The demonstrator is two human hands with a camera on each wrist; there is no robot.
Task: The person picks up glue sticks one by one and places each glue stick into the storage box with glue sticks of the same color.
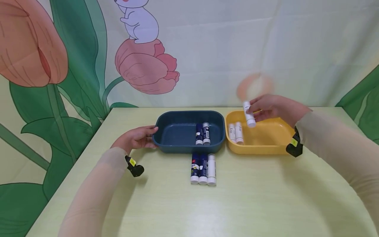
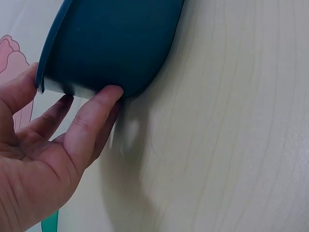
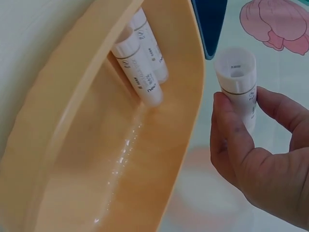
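Note:
My right hand (image 1: 267, 104) pinches a white glue stick (image 1: 249, 114) between thumb and fingers, held tilted above the yellow tray (image 1: 260, 150). In the right wrist view, the stick's round end faces the camera. Two white glue sticks (image 3: 139, 72) lie side by side at that tray's left end. My left hand (image 1: 138, 137) holds the left end of the dark blue tray (image 1: 189, 149), thumb at the rim and fingers against the outer wall (image 2: 106, 63). Inside the blue tray are two navy glue sticks (image 1: 202, 133). In front of it lie two navy glue sticks (image 1: 199, 168) and a white one (image 1: 211, 169).
Both trays stand side by side towards the back of the pale wooden table (image 1: 237, 204). Behind hangs a cloth backdrop (image 1: 207, 59) with printed flowers and a white animal. Black wrist cameras (image 1: 294, 144) are strapped to both wrists.

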